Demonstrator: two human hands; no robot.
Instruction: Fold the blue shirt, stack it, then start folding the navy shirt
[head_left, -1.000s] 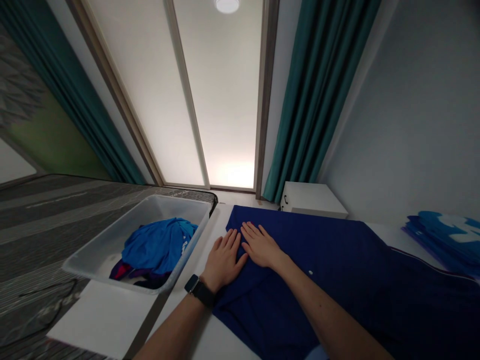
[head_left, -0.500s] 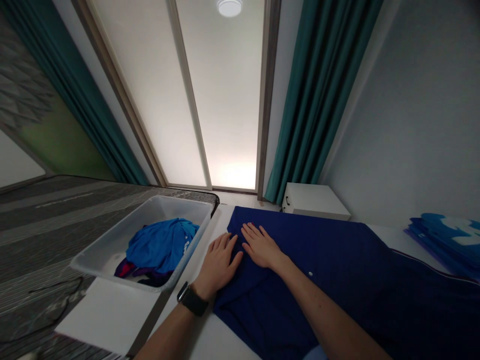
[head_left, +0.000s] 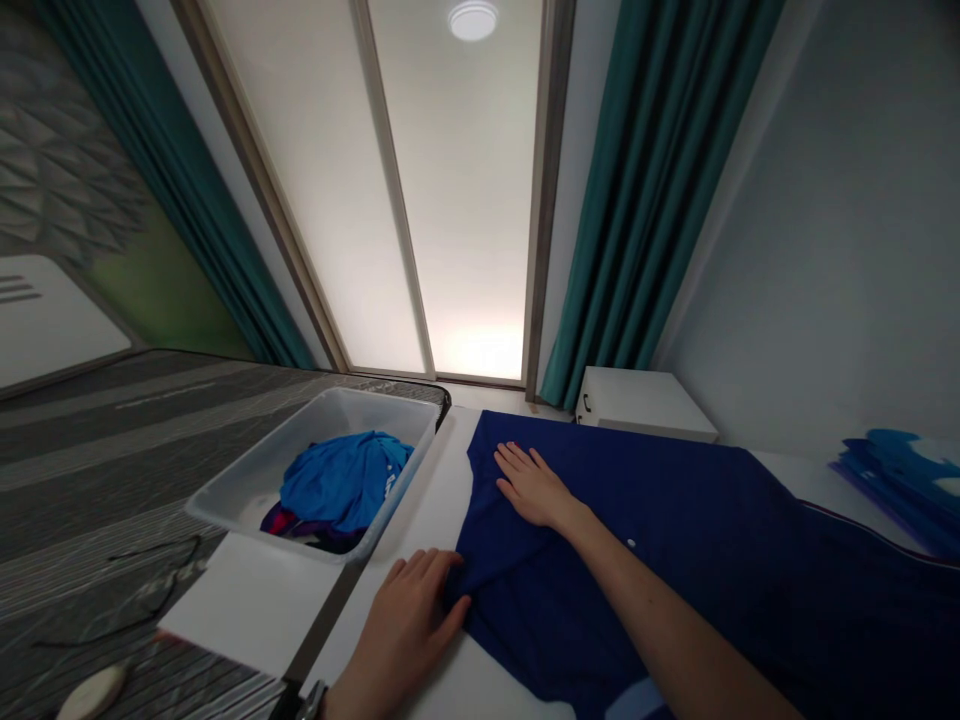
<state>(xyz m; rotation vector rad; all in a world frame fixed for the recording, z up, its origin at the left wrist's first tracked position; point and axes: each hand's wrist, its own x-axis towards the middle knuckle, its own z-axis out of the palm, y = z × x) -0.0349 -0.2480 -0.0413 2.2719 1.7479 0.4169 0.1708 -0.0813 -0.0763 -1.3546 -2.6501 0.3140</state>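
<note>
A dark blue shirt (head_left: 675,500) lies spread over a white table, a small white dot on its front and a pale line of trim at the far right. My right hand (head_left: 534,490) rests palm down on its upper left part, fingers stretched out. Lower down, my left hand (head_left: 409,615) is at the shirt's left edge, thumb and fingers apart, the fingertips touching the cloth. A light blue patch of cloth (head_left: 637,698) shows at the bottom beside my right forearm.
A translucent plastic bin (head_left: 247,470) with crumpled clothes, a bright blue one (head_left: 345,480) on top, stands at the left. Folded blue clothes (head_left: 900,480) are stacked at the right. Behind the table is a white cabinet (head_left: 645,395); a striped dark bed (head_left: 90,450) extends left.
My left hand has moved down along the shirt's left edge, away from my right hand, which stays flat on the cloth. The view has shifted slightly left.
</note>
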